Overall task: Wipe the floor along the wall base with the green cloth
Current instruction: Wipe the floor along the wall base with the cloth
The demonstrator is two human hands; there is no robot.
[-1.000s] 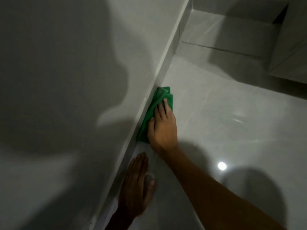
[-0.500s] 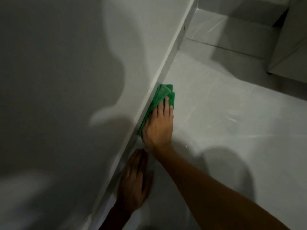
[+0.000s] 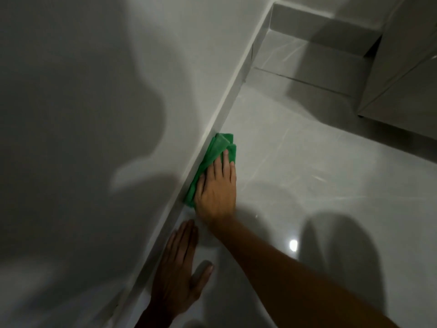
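A folded green cloth point(image 3: 216, 152) lies on the glossy pale floor point(image 3: 307, 185), tight against the grey skirting point(image 3: 208, 138) at the foot of the white wall point(image 3: 94, 114). My right hand point(image 3: 216, 192) lies flat on the cloth's near half, fingers together and pointing away along the wall, pressing it down. The far end of the cloth sticks out beyond my fingertips. My left hand point(image 3: 177, 273) rests palm down on the floor just behind, beside the skirting, fingers spread, holding nothing.
The wall runs diagonally to a corner at the top point(image 3: 272, 10). A low tiled step point(image 3: 307, 55) crosses the far end. A pale cabinet point(image 3: 402, 79) stands at the upper right. A lamp glare point(image 3: 293, 245) shines on the floor near my right forearm.
My right hand has slid the cloth a little farther along the skirting, away from me. My left hand stays planted on the floor.
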